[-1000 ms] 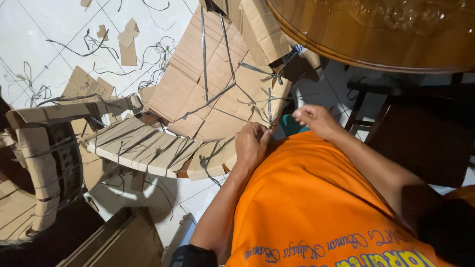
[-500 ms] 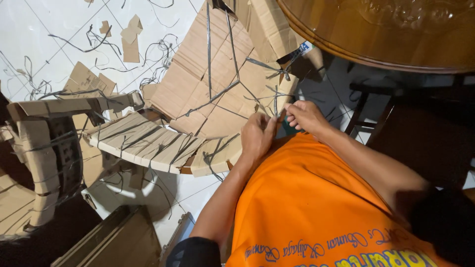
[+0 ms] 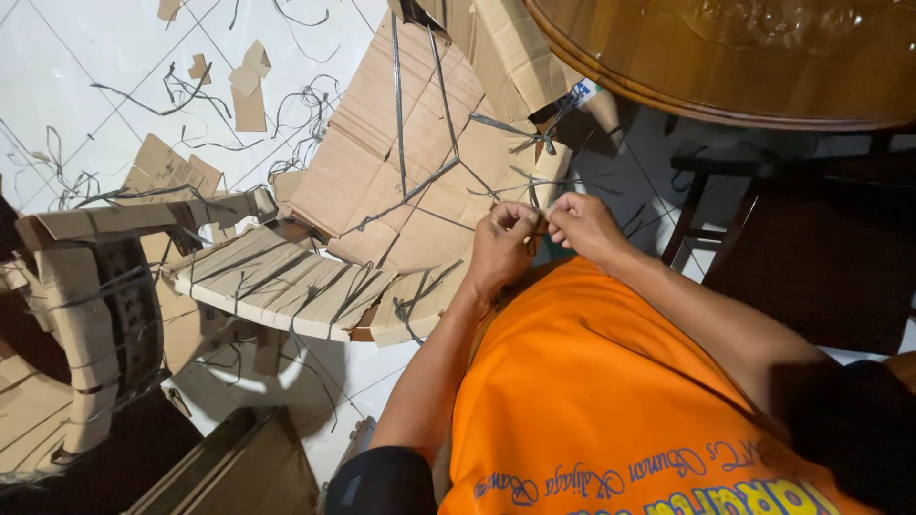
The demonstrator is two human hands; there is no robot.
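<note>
Head view: both hands meet just above the orange shirt. The left hand is closed, pinching a thin dark strap that runs up and away from the shirt over the flattened cardboard; the right hand is closed on the same strap, knuckles almost touching. The risk, as I judge it: the narrow band slips or snaps taut — its edge could cut a finger, and loose strap ends beyond the shirt could snag.

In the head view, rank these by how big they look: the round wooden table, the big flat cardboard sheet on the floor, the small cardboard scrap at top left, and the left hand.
1. Cardboard sheet and wooden table: alike, and the table is cut off by the frame, so unranked.
2. Left hand, though it is nearer the camera.
3. Cardboard scrap, smallest.
</note>
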